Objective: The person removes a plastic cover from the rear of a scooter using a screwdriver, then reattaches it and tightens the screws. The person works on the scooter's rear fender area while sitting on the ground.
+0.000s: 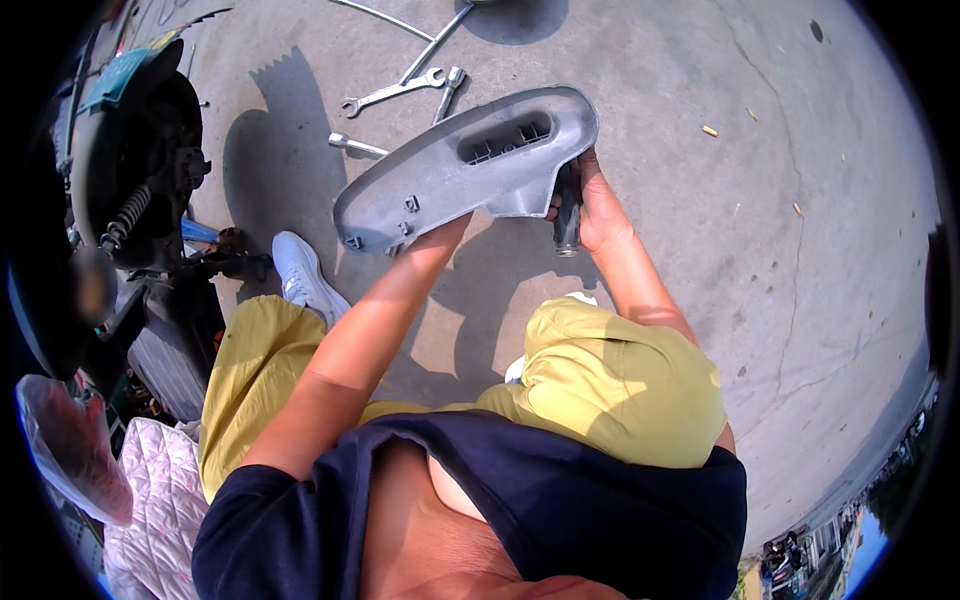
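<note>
A long grey plastic panel, shaped like a vehicle cover, is held up over the ground with its hollow, ribbed side facing me. It has an oval opening near its right end and small clips at the left. My left hand supports its lower edge, the fingers hidden behind it. At its right end, my right hand is closed around a dark, handle-like tool that points down; its upper end is hidden by the panel. Whether that hand also grips the panel, I cannot tell.
An open-ended wrench and a cross-shaped lug wrench, partly covered by the panel, lie on the concrete. Another metal rod tool lies farther off. On the left stands a scooter with a quilted cloth near it.
</note>
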### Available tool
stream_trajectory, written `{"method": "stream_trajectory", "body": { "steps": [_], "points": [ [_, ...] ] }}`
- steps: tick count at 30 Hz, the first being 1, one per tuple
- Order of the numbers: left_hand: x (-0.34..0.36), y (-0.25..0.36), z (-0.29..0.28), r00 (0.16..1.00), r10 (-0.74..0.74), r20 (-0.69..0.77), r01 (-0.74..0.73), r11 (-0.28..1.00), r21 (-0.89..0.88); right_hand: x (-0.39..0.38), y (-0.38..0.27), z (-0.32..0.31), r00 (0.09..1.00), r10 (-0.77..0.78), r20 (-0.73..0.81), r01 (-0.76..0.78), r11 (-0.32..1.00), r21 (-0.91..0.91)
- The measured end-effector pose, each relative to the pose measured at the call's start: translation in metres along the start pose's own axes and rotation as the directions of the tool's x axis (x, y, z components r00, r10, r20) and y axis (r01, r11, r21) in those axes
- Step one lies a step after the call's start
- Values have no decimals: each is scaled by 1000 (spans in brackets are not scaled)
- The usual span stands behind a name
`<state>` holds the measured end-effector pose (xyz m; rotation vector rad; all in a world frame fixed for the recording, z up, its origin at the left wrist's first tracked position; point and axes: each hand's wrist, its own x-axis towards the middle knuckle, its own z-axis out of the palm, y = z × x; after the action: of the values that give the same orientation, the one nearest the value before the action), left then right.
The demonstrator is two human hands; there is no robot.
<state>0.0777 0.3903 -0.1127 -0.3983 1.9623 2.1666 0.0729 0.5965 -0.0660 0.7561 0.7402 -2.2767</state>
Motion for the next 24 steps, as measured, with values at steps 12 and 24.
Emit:
{"method": "stream_trajectory", "body": {
  "steps": [12, 24],
  "points": [
    [0, 71, -34, 850, -319, 420, 205, 934, 294, -12, -21, -27, 986, -62, -152, 15, 958, -288],
    [27, 44, -18, 766, -516, 382, 137, 713, 688, -15, -20, -20, 974, -97, -206, 20, 937, -350]
  ]
}}
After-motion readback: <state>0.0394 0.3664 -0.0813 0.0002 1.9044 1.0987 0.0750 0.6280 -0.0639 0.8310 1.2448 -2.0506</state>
